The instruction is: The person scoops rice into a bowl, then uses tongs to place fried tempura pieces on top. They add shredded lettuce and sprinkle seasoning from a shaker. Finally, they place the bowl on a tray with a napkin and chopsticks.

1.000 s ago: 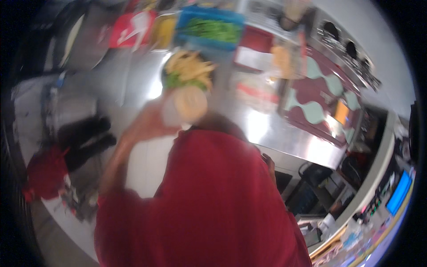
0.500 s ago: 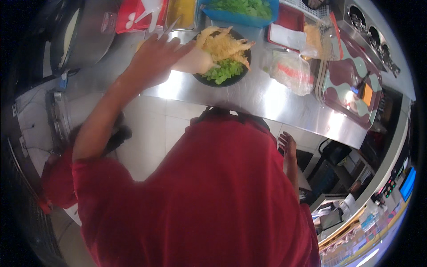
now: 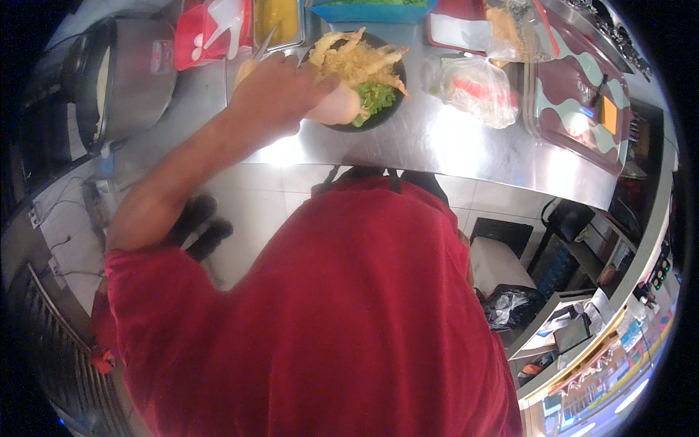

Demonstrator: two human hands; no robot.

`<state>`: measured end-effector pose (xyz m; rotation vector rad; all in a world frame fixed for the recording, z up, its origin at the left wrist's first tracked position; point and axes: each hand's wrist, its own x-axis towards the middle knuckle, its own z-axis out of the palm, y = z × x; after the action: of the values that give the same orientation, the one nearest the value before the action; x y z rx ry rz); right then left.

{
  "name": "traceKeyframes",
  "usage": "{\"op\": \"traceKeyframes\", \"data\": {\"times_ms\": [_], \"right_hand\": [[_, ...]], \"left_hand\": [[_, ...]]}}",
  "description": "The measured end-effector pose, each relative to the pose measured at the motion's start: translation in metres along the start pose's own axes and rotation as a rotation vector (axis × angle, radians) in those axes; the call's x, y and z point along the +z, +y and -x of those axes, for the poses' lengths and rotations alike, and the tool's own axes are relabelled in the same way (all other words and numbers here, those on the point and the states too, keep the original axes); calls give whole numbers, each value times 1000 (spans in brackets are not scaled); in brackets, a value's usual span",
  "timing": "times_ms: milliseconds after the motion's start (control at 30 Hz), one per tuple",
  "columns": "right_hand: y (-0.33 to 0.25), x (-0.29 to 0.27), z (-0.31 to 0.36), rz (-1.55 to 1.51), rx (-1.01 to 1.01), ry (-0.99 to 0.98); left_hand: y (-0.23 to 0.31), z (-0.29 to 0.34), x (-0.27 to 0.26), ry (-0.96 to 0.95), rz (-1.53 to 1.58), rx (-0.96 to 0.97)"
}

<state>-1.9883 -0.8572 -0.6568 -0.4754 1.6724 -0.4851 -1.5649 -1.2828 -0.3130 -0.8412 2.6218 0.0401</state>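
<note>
My left hand (image 3: 273,91) is closed around a pale squeeze bottle (image 3: 333,106), tilted with its nozzle end down over the near side of a dark bowl (image 3: 397,109). In the bowl lie golden battered shrimp (image 3: 357,62) and chopped green lettuce (image 3: 377,98). The bottle covers part of the greens, and whether any sauce is flowing out cannot be made out. Close beyond my left hand is a thin pointed metal utensil (image 3: 267,42). My right hand is hidden behind my red shirt.
A red bin (image 3: 186,33) with white scoops, a metal pan of yellow liquid (image 3: 279,22) and a blue tub (image 3: 371,13) line the back. Rightward lie a knotted plastic bag (image 3: 477,91) and patterned trays (image 3: 582,138). A large pot (image 3: 138,73) stands left.
My left hand and the bottle have shifted right relative to the bowl, now over the lettuce. My right hand, earlier hanging at my side, has gone out of sight. The whole view has shifted slightly.
</note>
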Motion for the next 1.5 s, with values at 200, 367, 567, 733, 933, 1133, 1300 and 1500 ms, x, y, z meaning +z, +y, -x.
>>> {"op": "traceKeyframes", "data": {"times_ms": [200, 367, 567, 733, 933, 1133, 1300, 1500], "right_hand": [[18, -7, -21, -21, -107, -44], [-93, -13, -9, -244, 163, 18], [-100, -39, -17, -239, 165, 34], [-102, -56, -26, -177, 268, 21], [-106, -71, -45, -179, 251, -3], [-130, -78, -50, -153, 245, -1], [-134, -79, -45, -181, 165, -9], [-127, -65, -49, -191, 193, 5]], "left_hand": [[16, -8, -10, -61, -54, -64], [19, 0, -10, -68, -67, -128], [22, 20, -12, -163, -66, -245], [28, 30, -17, -171, -116, -367], [29, 32, -22, -250, -112, -481], [24, 41, -20, -268, -10, -559], [19, 64, -4, -241, 107, -627], [8, 79, 32, -96, 305, -677]]}}
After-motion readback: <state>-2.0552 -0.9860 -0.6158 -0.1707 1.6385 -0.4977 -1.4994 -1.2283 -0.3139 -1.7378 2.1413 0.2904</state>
